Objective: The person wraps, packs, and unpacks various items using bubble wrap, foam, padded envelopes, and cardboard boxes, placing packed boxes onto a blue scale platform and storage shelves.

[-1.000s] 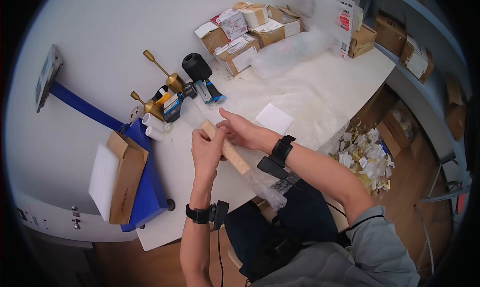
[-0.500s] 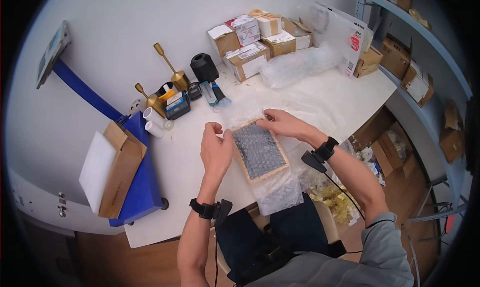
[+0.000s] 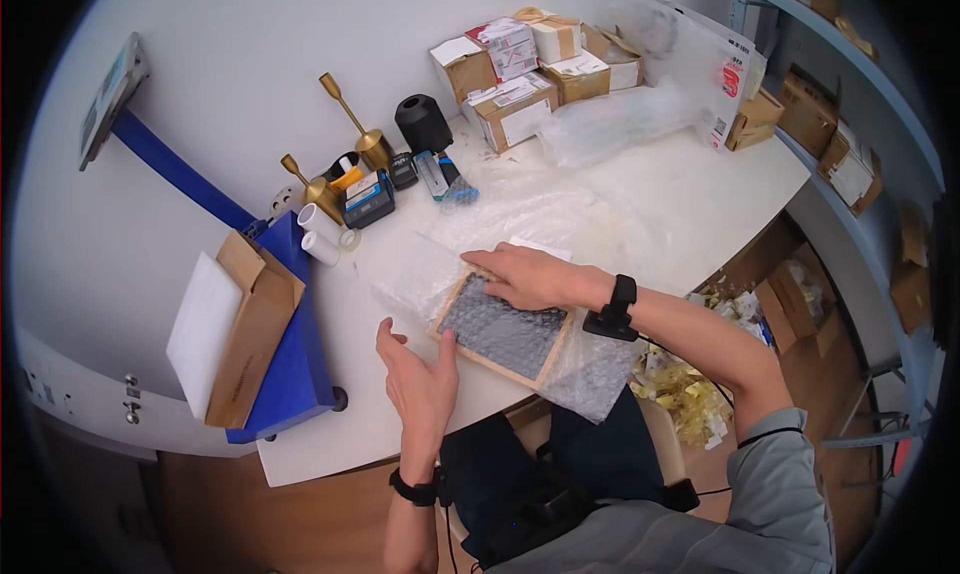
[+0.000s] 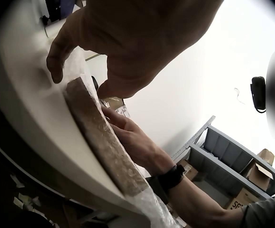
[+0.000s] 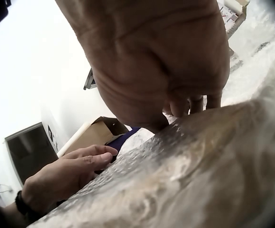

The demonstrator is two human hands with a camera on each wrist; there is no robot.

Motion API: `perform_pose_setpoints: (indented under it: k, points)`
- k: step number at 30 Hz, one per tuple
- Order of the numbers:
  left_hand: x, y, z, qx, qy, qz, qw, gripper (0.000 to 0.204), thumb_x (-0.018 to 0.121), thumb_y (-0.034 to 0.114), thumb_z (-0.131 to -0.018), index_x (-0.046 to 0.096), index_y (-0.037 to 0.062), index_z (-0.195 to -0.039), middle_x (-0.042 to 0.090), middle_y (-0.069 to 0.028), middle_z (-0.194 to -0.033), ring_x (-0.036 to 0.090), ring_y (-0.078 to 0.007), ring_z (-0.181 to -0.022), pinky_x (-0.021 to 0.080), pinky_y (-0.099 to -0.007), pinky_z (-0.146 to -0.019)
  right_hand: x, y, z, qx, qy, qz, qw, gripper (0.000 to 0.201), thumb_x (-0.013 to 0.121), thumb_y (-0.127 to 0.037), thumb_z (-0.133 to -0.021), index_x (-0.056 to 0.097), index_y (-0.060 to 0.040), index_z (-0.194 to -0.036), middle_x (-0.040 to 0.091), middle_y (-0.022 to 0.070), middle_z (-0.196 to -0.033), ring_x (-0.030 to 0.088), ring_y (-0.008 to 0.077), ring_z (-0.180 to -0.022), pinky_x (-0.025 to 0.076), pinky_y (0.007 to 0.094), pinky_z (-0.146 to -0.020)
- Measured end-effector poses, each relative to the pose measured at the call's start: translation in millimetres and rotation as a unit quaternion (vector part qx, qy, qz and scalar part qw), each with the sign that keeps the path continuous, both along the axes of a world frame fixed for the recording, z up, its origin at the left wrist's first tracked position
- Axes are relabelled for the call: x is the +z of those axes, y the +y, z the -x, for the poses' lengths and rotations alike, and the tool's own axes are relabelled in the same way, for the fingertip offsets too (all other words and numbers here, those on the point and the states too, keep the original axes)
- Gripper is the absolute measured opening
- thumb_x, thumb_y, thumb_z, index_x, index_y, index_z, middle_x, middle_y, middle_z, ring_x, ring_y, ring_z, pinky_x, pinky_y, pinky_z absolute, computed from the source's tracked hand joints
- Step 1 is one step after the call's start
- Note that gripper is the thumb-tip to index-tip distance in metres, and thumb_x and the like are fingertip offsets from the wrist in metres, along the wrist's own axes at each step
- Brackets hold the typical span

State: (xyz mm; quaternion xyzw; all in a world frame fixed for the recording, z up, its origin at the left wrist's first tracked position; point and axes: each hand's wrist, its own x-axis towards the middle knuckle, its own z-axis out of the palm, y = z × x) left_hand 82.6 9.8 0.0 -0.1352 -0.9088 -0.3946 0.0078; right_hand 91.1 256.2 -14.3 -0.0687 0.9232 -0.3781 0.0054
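A flat, dark-centred piece with a light wood-coloured border (image 3: pixel 505 326) lies on the white table, covered in clear bubble wrap (image 3: pixel 590 379). Fingers of my right hand (image 3: pixel 535 277) rest on its far part, palm down. My left hand (image 3: pixel 418 384) is at the near left edge, fingers spread and thumb tip at the border; contact is unclear. In the left wrist view the left hand (image 4: pixel 128 42) stands over the end of the wrapped side (image 4: pixel 104 137). The right wrist view shows the right hand (image 5: pixel 161 61) pressing down on the wrap (image 5: pixel 175 175), its fingertips partly hidden.
On the left stand an open carton (image 3: pixel 250 334) and a blue scale (image 3: pixel 300 374). White rolls (image 3: pixel 320 246), brass holders (image 3: pixel 372 149) and a black device (image 3: pixel 370 202) line the back left. Small boxes (image 3: pixel 515 114) and bubble wrap (image 3: pixel 615 129) are behind.
The wrapped piece went from tilted edge-on between both hands to lying face up, then turned on the table. My right hand slid onto its face; my left hand moved nearer my body.
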Motion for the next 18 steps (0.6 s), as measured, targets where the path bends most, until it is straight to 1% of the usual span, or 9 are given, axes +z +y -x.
perform_pose_setpoints:
  k: [1, 2, 4, 5, 7, 10, 14, 16, 18]
  points:
    - [6.1, -2.8, -7.0, 0.011, 0.072, 0.038, 0.997, 0.078, 0.078, 0.027, -0.091, 0.037, -0.0040, -0.149, 0.051, -0.0312, -0.136, 0.058, -0.0447, -0.124, 0.047, -0.0520, -0.104, 9.0, -2.2, -6.0, 0.004, -0.008, -0.015, 1.000, 0.067, 0.068, -0.028, -0.098, 0.042, -0.0024, -0.154, 0.056, 0.0335, -0.139, 0.055, 0.0475, -0.129, 0.045, 0.0492, -0.110]
    - [8.7, -5.6, -2.6, 0.013, 0.069, 0.039, 0.997, 0.078, 0.078, 0.027, -0.091, 0.037, -0.0040, -0.149, 0.051, -0.0312, -0.136, 0.058, -0.0447, -0.124, 0.047, -0.0520, -0.104, 10.6, -5.9, -15.8, 0.007, -0.011, -0.014, 1.000, 0.067, 0.068, -0.028, -0.098, 0.042, -0.0024, -0.154, 0.056, 0.0335, -0.139, 0.055, 0.0475, -0.129, 0.045, 0.0492, -0.110]
    - [19.7, -5.5, 20.5, -0.179, 0.301, 0.094, 0.932, 0.061, 0.069, 0.025, -0.098, 0.046, 0.0002, -0.148, 0.050, -0.0253, -0.144, 0.053, -0.0403, -0.132, 0.037, -0.0556, -0.117, 10.2, -21.7, -45.8, -0.086, 0.153, -0.116, 0.978, 0.079, 0.071, -0.043, -0.095, 0.041, -0.0030, -0.156, 0.045, 0.0353, -0.151, 0.046, 0.0504, -0.139, 0.040, 0.0518, -0.116]
    - [24.4, 0.9, 33.6, -0.169, 0.297, 0.089, 0.936, 0.061, 0.069, 0.025, -0.098, 0.046, 0.0002, -0.148, 0.050, -0.0253, -0.144, 0.053, -0.0403, -0.132, 0.037, -0.0556, -0.117, 19.0, -36.3, -67.8, -0.099, 0.139, -0.142, 0.975, 0.085, 0.072, -0.049, -0.093, 0.040, -0.0033, -0.157, 0.040, 0.0353, -0.156, 0.040, 0.0514, -0.144, 0.035, 0.0575, -0.118]
    - [30.5, 22.1, 64.6, -0.385, 0.336, 0.128, 0.850, 0.047, 0.062, 0.021, -0.101, 0.054, 0.0046, -0.144, 0.049, -0.0204, -0.153, 0.042, -0.0395, -0.143, 0.029, -0.0534, -0.122, 21.9, -64.2, -100.3, -0.104, 0.125, -0.180, 0.970, 0.091, 0.072, -0.055, -0.091, 0.039, -0.0035, -0.157, 0.034, 0.0353, -0.160, 0.034, 0.0524, -0.149, 0.031, 0.0631, -0.120]
    - [3.2, 50.1, 111.5, -0.467, 0.325, 0.146, 0.809, 0.037, 0.058, 0.022, -0.104, 0.060, 0.0073, -0.138, 0.060, -0.0177, -0.140, 0.050, -0.0391, -0.135, 0.031, -0.0527, -0.120, 13.6, -78.4, -118.7, -0.090, 0.078, -0.253, 0.960, 0.096, 0.070, -0.060, -0.089, 0.036, -0.0041, -0.160, 0.030, 0.0363, -0.161, 0.029, 0.0542, -0.150, 0.026, 0.0731, -0.116]
    - [6.3, 47.5, 118.0, -0.486, 0.228, 0.206, 0.818, 0.028, 0.056, 0.024, -0.105, 0.063, 0.0048, -0.124, 0.068, -0.0175, -0.118, 0.058, -0.0372, -0.121, 0.037, -0.0506, -0.114, 14.3, -43.2, -118.6, -0.024, 0.064, -0.294, 0.953, 0.087, 0.073, -0.052, -0.089, 0.039, -0.0160, -0.160, 0.031, 0.0262, -0.166, 0.029, 0.0465, -0.153, 0.026, 0.0731, -0.118]
    - [-1.9, 29.3, 106.0, -0.415, 0.221, 0.191, 0.862, 0.022, 0.058, 0.025, -0.104, 0.062, 0.0037, -0.107, 0.068, -0.0185, -0.091, 0.064, -0.0374, -0.096, 0.043, -0.0485, -0.102, 19.1, -21.1, -116.9, 0.017, 0.065, -0.286, 0.956, 0.084, 0.075, -0.048, -0.089, 0.040, -0.0203, -0.160, 0.031, 0.0227, -0.167, 0.029, 0.0444, -0.154, 0.025, 0.0714, -0.120]
    - [-4.8, 7.6, 89.6, -0.374, 0.184, 0.190, 0.889, 0.023, 0.057, 0.026, -0.105, 0.061, 0.0035, -0.105, 0.067, -0.0193, -0.082, 0.065, -0.0392, -0.088, 0.044, -0.0487, -0.096, 23.5, -2.4, -113.9, 0.091, 0.051, -0.279, 0.955, 0.085, 0.080, -0.039, -0.086, 0.041, -0.0239, -0.160, 0.029, 0.0195, -0.168, 0.027, 0.0401, -0.157, 0.025, 0.0675, -0.123]
